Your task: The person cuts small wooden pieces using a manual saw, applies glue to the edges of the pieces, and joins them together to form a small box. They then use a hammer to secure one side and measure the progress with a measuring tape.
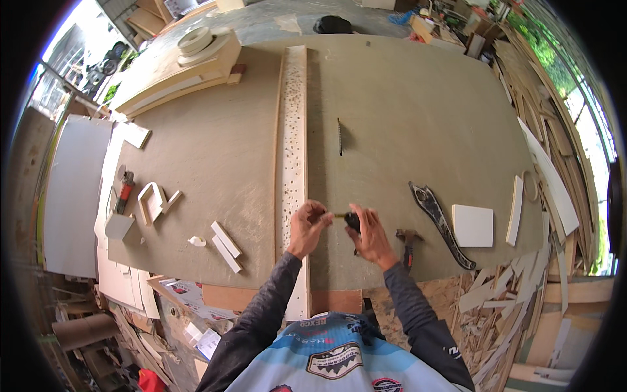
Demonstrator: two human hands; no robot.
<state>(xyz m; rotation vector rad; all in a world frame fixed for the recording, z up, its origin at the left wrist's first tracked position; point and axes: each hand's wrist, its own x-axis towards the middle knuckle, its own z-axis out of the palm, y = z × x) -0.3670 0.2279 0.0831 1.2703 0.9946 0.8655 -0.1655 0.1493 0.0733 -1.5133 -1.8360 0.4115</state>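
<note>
My right hand (372, 236) is closed round a small black tape measure (352, 221). A short length of yellow blade (339, 215) runs out of it to the left. The fingers of my left hand (307, 227) pinch the blade's end; the tip itself is hidden by them. Below and behind my left hand lies a long white board (295, 150) dotted with many small holes or specks, running away from me across the table. Just right of my right hand rests a hammer (409, 247) with a dark handle.
On the table (418, 111) lie a black handsaw in its sheath (441, 222), a white square panel (473, 226), a pencil-like dark rod (339, 137), white strips (226, 247), a small white bottle (197, 241) and a red angle grinder (125, 192). Wood offcuts (503, 294) pile up at right.
</note>
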